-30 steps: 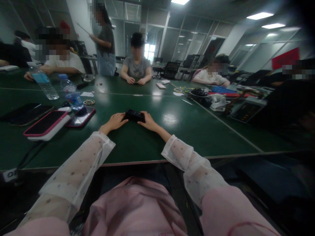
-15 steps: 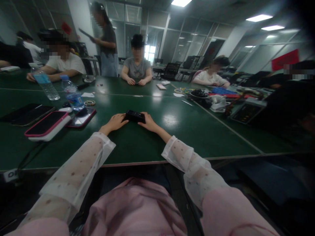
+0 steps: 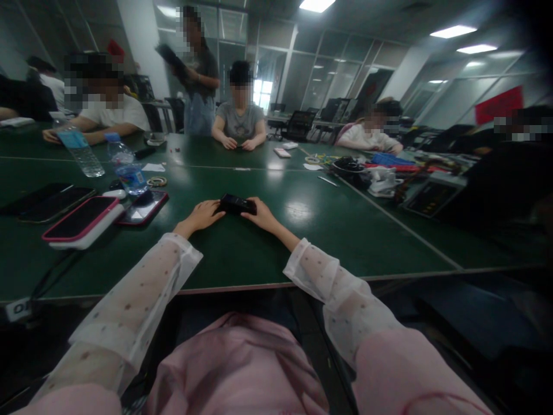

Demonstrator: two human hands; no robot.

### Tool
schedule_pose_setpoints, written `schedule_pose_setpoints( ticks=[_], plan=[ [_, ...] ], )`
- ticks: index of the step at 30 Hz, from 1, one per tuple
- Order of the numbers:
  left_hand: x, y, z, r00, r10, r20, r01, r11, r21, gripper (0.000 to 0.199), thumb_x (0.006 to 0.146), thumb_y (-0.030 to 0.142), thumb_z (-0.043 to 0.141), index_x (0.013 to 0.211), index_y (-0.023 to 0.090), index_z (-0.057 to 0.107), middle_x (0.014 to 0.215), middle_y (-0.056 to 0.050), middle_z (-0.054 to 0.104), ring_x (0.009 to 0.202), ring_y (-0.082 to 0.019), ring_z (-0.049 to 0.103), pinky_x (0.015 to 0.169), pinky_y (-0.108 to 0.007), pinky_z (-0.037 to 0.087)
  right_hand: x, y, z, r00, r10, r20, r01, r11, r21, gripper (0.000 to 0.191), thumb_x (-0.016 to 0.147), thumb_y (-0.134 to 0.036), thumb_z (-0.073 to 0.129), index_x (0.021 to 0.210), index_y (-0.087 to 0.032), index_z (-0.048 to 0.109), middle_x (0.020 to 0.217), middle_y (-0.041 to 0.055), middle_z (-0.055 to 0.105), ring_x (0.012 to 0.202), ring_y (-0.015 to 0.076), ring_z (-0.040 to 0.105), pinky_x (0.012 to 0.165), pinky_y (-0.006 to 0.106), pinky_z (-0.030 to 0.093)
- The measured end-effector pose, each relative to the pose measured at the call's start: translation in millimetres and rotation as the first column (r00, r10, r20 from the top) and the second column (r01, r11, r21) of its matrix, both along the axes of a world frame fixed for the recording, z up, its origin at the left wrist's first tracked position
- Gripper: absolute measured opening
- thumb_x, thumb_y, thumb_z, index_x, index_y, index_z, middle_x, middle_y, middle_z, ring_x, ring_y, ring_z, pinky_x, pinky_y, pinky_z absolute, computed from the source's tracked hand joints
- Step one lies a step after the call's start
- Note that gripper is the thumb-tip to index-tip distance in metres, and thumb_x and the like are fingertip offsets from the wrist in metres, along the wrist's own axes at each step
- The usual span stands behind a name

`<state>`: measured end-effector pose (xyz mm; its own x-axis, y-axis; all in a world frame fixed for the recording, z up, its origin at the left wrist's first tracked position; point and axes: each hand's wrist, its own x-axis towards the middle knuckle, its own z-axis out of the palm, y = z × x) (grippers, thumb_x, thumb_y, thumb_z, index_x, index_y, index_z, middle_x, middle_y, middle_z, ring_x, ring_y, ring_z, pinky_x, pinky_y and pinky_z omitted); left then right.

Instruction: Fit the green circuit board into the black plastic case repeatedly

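Observation:
A small black box-shaped object [image 3: 237,204] rests on the green table [image 3: 242,253] straight in front of me; its exact kind is too dark to tell. My left hand [image 3: 203,217] grips its left end, with the fingertips partly hidden behind it. At the other end, my right hand [image 3: 261,215] closes on it with the thumb at the near side. Both forearms lie over the table edge in sheer white sleeves.
To my left are a pink-rimmed phone [image 3: 82,218] on a white block, another pink-edged phone [image 3: 144,207], two water bottles [image 3: 132,173] and a tape roll [image 3: 156,181]. A metal-cased unit [image 3: 434,193] and tangled cables stand at right. Several people sit around; one person [image 3: 201,75] stands.
My hands and the black object hold nearly the same place. Across the table, the standing person has shifted to the right, and the dark flat thing they carry has tilted.

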<state>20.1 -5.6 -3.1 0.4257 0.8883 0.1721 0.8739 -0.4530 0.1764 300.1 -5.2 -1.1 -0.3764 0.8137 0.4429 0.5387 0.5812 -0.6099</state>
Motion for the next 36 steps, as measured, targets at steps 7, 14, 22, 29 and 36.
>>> schedule_pose_setpoints(
  ticks=[7, 14, 22, 29, 36],
  plan=[
    [-0.3, -0.5, 0.8, 1.000, -0.005, -0.001, 0.005, 1.000, 0.003, 0.066, 0.104, 0.060, 0.030, 0.149, 0.017, 0.052, 0.158, -0.014, 0.048, 0.148, -0.032, 0.041, 0.121, -0.050, 0.033, 0.6, -3.2, 3.8, 0.999, -0.023, -0.034, 0.023, 1.000, -0.009, 0.051, 0.081, -0.035, 0.079, 0.125, -0.019, 0.056, 0.120, 0.0130, 0.068, 0.112, 0.0299, 0.066, 0.099, 0.050, 0.053],
    [-0.9, 4.2, -4.5, 1.000, -0.013, -0.007, 0.013, 0.999, 0.031, 0.064, 0.104, 0.058, 0.032, 0.148, 0.017, 0.053, 0.157, -0.014, 0.050, 0.147, -0.032, 0.043, 0.121, -0.051, 0.034, -0.6, -1.2, 2.4, 0.993, -0.030, -0.115, 0.031, 1.000, 0.006, 0.049, 0.082, -0.038, 0.078, 0.123, -0.020, 0.056, 0.115, 0.0116, 0.069, 0.108, 0.0292, 0.067, 0.098, 0.049, 0.054],
    [1.9, -3.0, 0.9, 1.000, 0.010, -0.005, -0.010, 1.000, 0.025, 0.062, 0.105, 0.057, 0.033, 0.148, 0.017, 0.053, 0.157, -0.014, 0.050, 0.147, -0.032, 0.043, 0.120, -0.052, 0.034, -2.9, -0.7, 2.9, 0.985, -0.019, -0.173, 0.021, 1.000, 0.012, 0.053, 0.083, -0.045, 0.076, 0.124, -0.019, 0.055, 0.113, 0.0130, 0.068, 0.104, 0.0291, 0.067, 0.094, 0.048, 0.056],
    [3.0, -6.5, 4.9, 1.000, 0.024, -0.007, -0.024, 1.000, 0.006, 0.061, 0.105, 0.056, 0.033, 0.149, 0.019, 0.051, 0.159, -0.012, 0.048, 0.148, -0.031, 0.041, 0.123, -0.050, 0.031, -3.8, -5.0, 14.3, 0.976, -0.051, -0.213, 0.064, 0.997, 0.052, 0.060, 0.085, -0.060, 0.072, 0.128, -0.020, 0.055, 0.121, 0.0136, 0.067, 0.107, 0.0285, 0.066, 0.096, 0.045, 0.055],
    [0.9, -4.8, 4.6, 1.000, 0.000, 0.020, 0.000, 1.000, 0.007, 0.061, 0.104, 0.059, 0.033, 0.147, 0.020, 0.054, 0.158, -0.012, 0.049, 0.147, -0.031, 0.043, 0.121, -0.051, 0.034, 6.5, 4.6, 15.4, 0.922, -0.265, -0.283, 0.299, 0.950, 0.086, 0.056, 0.088, -0.049, 0.072, 0.132, -0.019, 0.052, 0.122, 0.0145, 0.065, 0.110, 0.0302, 0.063, 0.099, 0.049, 0.054]
  ],
)
